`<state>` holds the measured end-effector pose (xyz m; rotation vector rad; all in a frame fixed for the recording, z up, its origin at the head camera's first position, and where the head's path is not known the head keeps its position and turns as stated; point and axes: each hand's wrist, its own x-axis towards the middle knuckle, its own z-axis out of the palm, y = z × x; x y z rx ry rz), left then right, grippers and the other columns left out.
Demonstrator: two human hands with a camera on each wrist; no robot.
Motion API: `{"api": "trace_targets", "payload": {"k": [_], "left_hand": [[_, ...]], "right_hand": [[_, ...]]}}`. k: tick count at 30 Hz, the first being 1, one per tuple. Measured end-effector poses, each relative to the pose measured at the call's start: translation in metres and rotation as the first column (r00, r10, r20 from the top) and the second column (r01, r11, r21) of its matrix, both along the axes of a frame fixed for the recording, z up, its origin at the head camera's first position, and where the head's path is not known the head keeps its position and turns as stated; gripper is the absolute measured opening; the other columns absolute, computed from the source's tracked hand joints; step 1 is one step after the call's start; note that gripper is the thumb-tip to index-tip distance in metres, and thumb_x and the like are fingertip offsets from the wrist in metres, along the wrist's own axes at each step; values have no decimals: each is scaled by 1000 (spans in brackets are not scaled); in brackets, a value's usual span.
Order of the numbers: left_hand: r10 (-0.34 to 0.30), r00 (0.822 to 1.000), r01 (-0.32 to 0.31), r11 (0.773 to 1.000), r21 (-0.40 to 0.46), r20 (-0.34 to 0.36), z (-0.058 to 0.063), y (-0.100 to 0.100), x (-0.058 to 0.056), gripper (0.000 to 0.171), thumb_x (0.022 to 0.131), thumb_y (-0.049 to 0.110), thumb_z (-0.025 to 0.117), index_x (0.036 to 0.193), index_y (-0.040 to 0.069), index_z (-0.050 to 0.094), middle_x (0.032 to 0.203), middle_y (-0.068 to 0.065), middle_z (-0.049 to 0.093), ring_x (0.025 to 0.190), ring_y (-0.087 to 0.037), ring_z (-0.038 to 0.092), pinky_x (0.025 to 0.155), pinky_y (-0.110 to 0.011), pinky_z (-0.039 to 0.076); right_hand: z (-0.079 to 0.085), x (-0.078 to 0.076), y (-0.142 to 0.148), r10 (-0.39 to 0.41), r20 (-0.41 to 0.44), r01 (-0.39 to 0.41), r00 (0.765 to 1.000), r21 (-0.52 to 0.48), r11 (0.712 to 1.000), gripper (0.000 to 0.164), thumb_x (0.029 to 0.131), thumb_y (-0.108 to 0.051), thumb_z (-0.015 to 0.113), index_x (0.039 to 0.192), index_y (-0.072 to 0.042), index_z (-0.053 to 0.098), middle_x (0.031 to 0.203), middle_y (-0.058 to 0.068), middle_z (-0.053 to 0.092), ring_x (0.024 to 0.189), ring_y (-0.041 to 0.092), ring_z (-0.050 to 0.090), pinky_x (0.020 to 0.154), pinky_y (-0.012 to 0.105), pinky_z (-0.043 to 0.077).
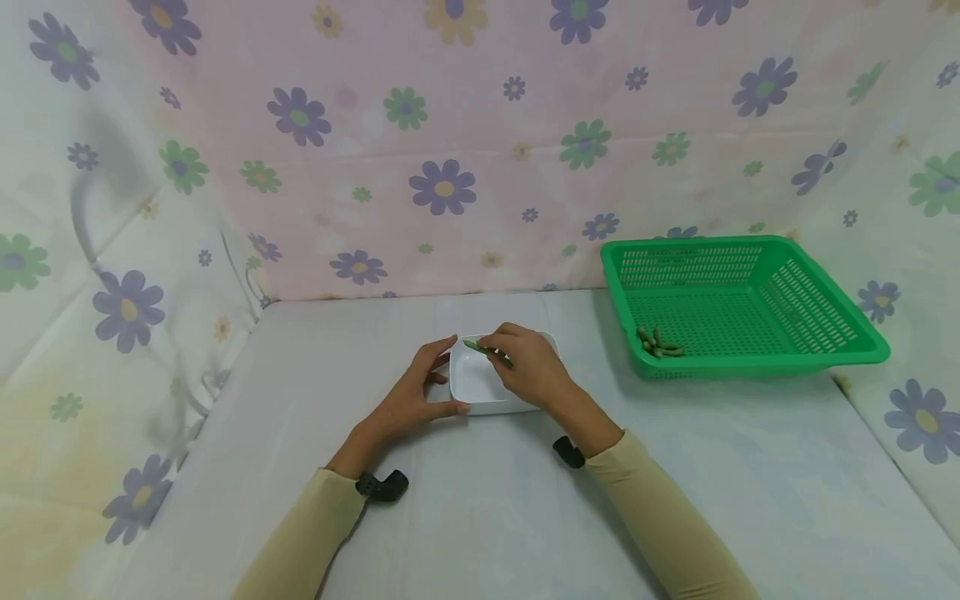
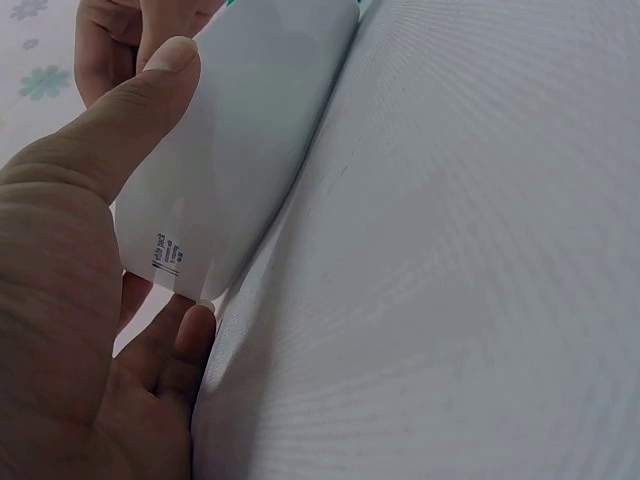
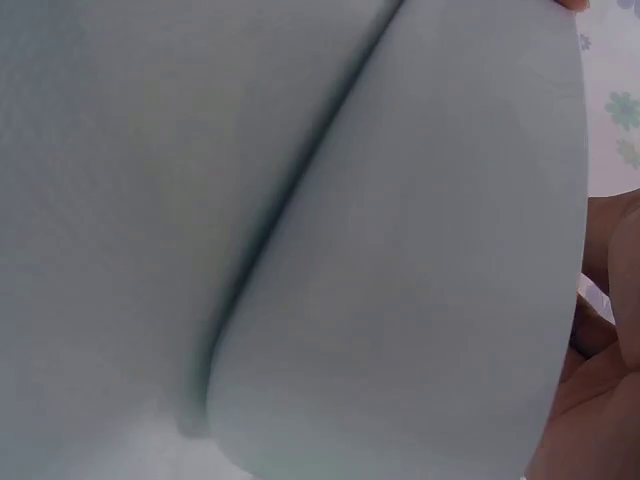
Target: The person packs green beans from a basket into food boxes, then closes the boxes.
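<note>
While my beige sleeves (image 1: pixel 307 533) are reaching in across the pale desk (image 1: pixel 480 517), a black wrist device (image 1: pixel 382 486) is sitting just ahead of each cuff. Beyond them, my left grip (image 1: pixel 412 390) is holding the left end of a white dish (image 1: pixel 498 407), the thumb lying at the near corner and the fingers reaching round toward the far one. From the left wrist, small printed lettering (image 2: pixel 168 255) is showing on the dish's wall. My right grip (image 1: pixel 528 367) is pinching a slim green pod (image 1: pixel 474 346) over the inside of the dish, one end pointing left past my fingertips; the right wrist view is showing mostly the dish's outer wall, not the pinch.

I am judging the step in hand to be the handling of this one pod at the dish, one grip steadying, the other working; whether it is going in or coming out, I am not able to tell. If it is going in, the next move is calling for a short lowering and a loosened pinch, with the left grip bracing the dish.

Farther off to the right, a green basket (image 1: pixel 735 364) is standing with a small heap of pods (image 1: pixel 660 343) lying in its near left corner, and behind everything a flowered cloth (image 1: pixel 487 133) is hanging
</note>
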<state>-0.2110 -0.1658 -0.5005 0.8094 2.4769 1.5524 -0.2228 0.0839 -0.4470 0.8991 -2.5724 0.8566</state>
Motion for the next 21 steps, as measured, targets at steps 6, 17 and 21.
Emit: {"api": "trace_targets", "payload": {"k": [6, 17, 21], "left_hand": [[-5, 1000, 5, 1000, -13, -15, -5, -3, -3, 110, 85, 13, 92, 169, 20, 23, 169, -9, 28, 155, -32, 38, 111, -59, 47], [-11, 1000, 10, 999, -36, -16, -8, -7, -6, 111, 85, 26, 93, 170, 21, 22, 169, -8, 29, 154, -28, 39, 111, -47, 50], [-6, 1000, 6, 999, -46, -17, -8, -7, -6, 111, 85, 27, 93, 170, 22, 22, 170, -7, 28, 154, -28, 39, 111, -46, 50]], "right_hand": [[-3, 1, -4, -18, 21, 17, 1000, 36, 999, 19, 96, -1, 76, 114, -8, 80, 104, 4, 75, 89, 18, 72, 77, 31, 60], [-7, -2, -6, -38, 83, 33, 996, 61, 998, 21, 95, 4, 75, 113, -5, 79, 106, 7, 75, 91, 19, 71, 80, 33, 60], [-8, -4, -5, -39, 112, 33, 993, 54, 998, 23, 94, 8, 74, 113, -3, 79, 107, 9, 75, 92, 21, 71, 82, 34, 61]]}}
